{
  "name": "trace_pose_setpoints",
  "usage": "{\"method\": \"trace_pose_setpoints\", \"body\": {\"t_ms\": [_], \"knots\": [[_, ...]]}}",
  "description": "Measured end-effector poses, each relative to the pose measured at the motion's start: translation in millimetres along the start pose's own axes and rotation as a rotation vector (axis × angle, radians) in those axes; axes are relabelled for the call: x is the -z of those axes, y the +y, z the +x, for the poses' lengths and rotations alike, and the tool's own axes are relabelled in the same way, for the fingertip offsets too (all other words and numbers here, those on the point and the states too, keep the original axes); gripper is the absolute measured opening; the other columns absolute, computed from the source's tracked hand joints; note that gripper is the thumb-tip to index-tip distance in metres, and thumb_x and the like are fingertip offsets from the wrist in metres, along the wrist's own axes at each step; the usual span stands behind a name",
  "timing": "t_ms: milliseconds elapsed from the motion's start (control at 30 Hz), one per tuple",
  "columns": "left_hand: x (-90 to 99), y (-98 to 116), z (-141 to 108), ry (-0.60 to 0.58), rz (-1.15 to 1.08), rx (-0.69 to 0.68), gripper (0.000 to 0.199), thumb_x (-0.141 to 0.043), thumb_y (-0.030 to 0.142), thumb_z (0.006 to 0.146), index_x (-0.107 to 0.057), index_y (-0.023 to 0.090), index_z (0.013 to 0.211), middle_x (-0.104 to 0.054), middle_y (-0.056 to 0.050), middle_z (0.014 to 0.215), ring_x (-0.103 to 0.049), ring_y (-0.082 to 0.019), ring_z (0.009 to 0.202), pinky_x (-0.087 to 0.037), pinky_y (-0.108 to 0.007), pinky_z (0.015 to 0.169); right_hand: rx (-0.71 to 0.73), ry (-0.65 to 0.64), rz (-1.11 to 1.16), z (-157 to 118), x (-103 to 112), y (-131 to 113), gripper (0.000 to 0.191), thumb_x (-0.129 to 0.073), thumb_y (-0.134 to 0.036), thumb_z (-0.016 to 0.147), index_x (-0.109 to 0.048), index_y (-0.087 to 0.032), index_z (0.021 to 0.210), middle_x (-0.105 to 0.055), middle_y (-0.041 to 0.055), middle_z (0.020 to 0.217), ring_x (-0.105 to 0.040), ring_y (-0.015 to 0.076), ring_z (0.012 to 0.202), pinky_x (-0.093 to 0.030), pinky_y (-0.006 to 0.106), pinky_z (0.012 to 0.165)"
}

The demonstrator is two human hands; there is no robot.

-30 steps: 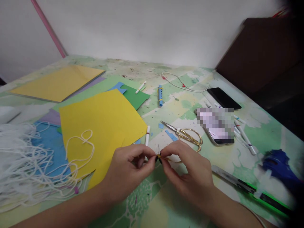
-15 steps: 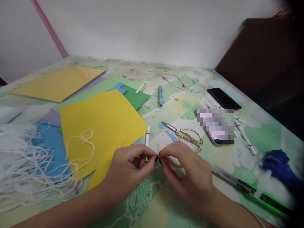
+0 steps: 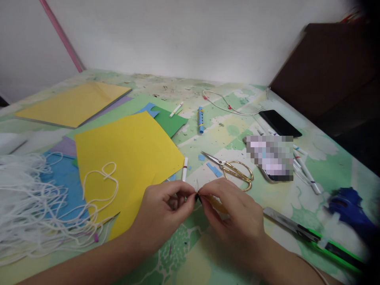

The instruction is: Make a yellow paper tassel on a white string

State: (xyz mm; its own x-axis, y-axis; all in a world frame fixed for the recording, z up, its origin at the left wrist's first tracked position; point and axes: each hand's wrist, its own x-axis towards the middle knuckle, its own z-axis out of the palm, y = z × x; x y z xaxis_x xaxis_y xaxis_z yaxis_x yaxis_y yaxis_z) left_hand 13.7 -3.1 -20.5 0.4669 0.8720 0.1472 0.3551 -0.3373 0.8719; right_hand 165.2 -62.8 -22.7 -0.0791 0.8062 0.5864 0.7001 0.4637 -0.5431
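My left hand (image 3: 166,208) and my right hand (image 3: 233,215) meet at the middle front, fingertips pinched close together. Between thumb and forefinger, my right hand holds a thin yellow strip (image 3: 219,206), mostly hidden behind its fingers. A short white string end (image 3: 197,184) pokes up where the fingertips meet. What my left hand pinches is too small to make out. Gold-handled scissors (image 3: 237,174) lie just beyond my right hand, blades pointing left. Close past my left fingers rests a white marker (image 3: 184,170), its near end hidden.
Yellow paper (image 3: 127,158) and a tangle of white string (image 3: 35,206) lie left. A blue paper roll with yellow bands (image 3: 201,120) lies farther back. To the right are a phone (image 3: 270,158), a black phone (image 3: 280,122), several markers (image 3: 307,172) and a green-and-black cutter (image 3: 314,237).
Both hands stay pinched together in nearly the same place. My right hand has shifted slightly, and less of the yellow strip shows beneath it.
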Motion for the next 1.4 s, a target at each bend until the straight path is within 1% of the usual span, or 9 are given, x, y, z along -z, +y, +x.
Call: {"method": "trace_pose_setpoints", "body": {"t_ms": [200,500,633,800,1167,1400], "knots": [[-0.8,0.7,0.8,-0.006,-0.027,-0.010,0.011,-0.058,0.018,0.075,-0.069,0.016,0.073,-0.066,0.000,0.058,-0.059,-0.011,0.047,-0.047,-0.017,0.043,0.003,0.008,-0.012,1.2,0.2,0.0,0.015,-0.052,0.000,0.084,-0.057,-0.013,0.090,-0.062,0.0048,0.079,-0.056,0.0145,0.075,-0.045,0.027,0.066],[0.3,2.4,-0.7,0.005,-0.033,-0.052,0.011,-0.057,0.015,0.075,-0.068,0.016,0.074,-0.069,0.000,0.061,-0.061,-0.011,0.049,-0.049,-0.016,0.044,-0.059,0.007,0.031,1.6,4.1,0.0,0.014,-0.053,-0.002,0.083,-0.058,-0.014,0.089,-0.062,0.0035,0.078,-0.056,0.0131,0.073,-0.045,0.026,0.065],[1.6,2.9,0.0,0.017,-0.002,-0.082,0.012,-0.057,0.014,0.074,-0.069,0.017,0.075,-0.070,0.000,0.063,-0.062,-0.011,0.049,-0.050,-0.016,0.046,-0.097,0.007,0.050,1.4,5.3,1.0,0.014,-0.054,-0.003,0.083,-0.059,-0.015,0.089,-0.062,0.0022,0.078,-0.057,0.0120,0.072,-0.045,0.024,0.065],[2.7,2.0,-0.8,0.015,0.061,-0.124,0.011,-0.058,0.016,0.076,-0.068,0.019,0.075,-0.070,0.000,0.064,-0.062,-0.011,0.049,-0.049,-0.018,0.046,-0.147,-0.015,0.070,4.4,7.9,2.4,0.013,-0.055,-0.004,0.082,-0.060,-0.015,0.086,-0.062,0.0011,0.076,-0.057,0.0112,0.069,-0.045,0.023,0.064],[4.1,-0.4,0.5,-0.013,0.123,-0.200,0.011,-0.056,0.016,0.079,-0.067,0.020,0.077,-0.069,0.001,0.064,-0.062,-0.011,0.052,-0.048,-0.019,0.049,-0.146,-0.059,0.079,4.4,11.0,4.1,0.015,-0.056,-0.004,0.083,-0.060,-0.017,0.086,-0.063,-0.0016,0.075,-0.057,0.0105,0.070,-0.044,0.023,0.063],[4.6,0.9,0.4,-0.011,0.165,-0.224,0.012,-0.055,0.017,0.079,-0.066,0.020,0.076,-0.067,0.002,0.059,-0.059,-0.011,0.049,-0.046,-0.019,0.048,-0.115,-0.073,0.084,4.9,10.9,3.9,0.013,-0.055,-0.005,0.084,-0.060,-0.017,0.087,-0.064,-0.0006,0.077,-0.058,0.0110,0.070,-0.045,0.023,0.064]]}}
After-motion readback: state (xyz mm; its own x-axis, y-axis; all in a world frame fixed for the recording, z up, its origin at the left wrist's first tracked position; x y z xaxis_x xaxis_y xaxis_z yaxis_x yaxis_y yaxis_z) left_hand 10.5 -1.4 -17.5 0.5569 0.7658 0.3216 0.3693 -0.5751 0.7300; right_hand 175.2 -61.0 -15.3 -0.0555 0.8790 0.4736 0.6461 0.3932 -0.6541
